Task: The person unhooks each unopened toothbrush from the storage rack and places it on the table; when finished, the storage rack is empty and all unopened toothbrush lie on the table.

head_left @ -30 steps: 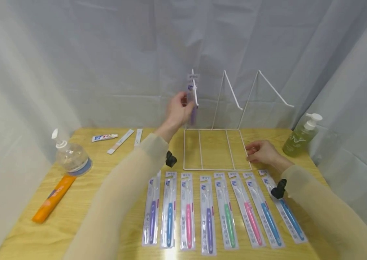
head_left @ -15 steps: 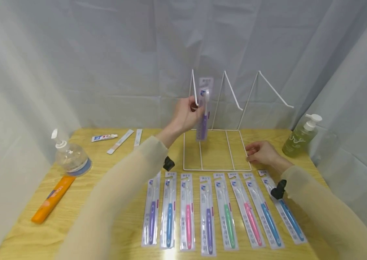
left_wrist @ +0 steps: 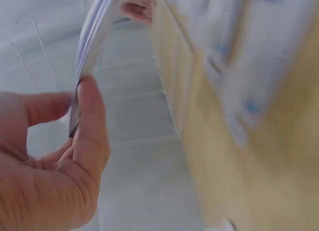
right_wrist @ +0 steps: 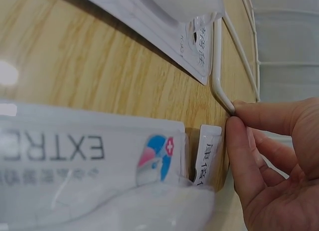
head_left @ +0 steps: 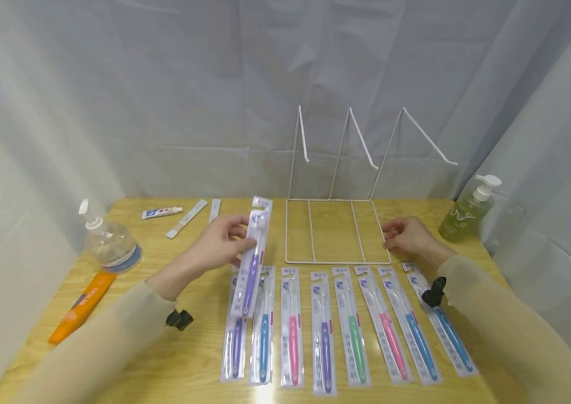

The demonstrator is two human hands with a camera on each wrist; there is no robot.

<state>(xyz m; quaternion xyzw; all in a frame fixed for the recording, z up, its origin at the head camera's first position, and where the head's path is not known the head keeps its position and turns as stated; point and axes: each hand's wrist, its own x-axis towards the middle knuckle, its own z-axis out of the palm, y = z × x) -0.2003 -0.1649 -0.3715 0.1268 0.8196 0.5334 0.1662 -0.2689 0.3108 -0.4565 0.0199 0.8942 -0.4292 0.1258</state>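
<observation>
I pinch a packaged purple toothbrush point(head_left: 251, 259) in my left hand point(head_left: 219, 245), low over the worktop point(head_left: 164, 348) row. My right hand point(head_left: 406, 235) fingers curl on the wire rack point(head_left: 337, 231) base corner. All three hooks hang bare; eight packs lie unhung

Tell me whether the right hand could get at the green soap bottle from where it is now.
Probably yes. The right hand pinches the wire rack's near right corner, and the green soap bottle stands just to its right with bare table between. It would have to release its grip first.
</observation>
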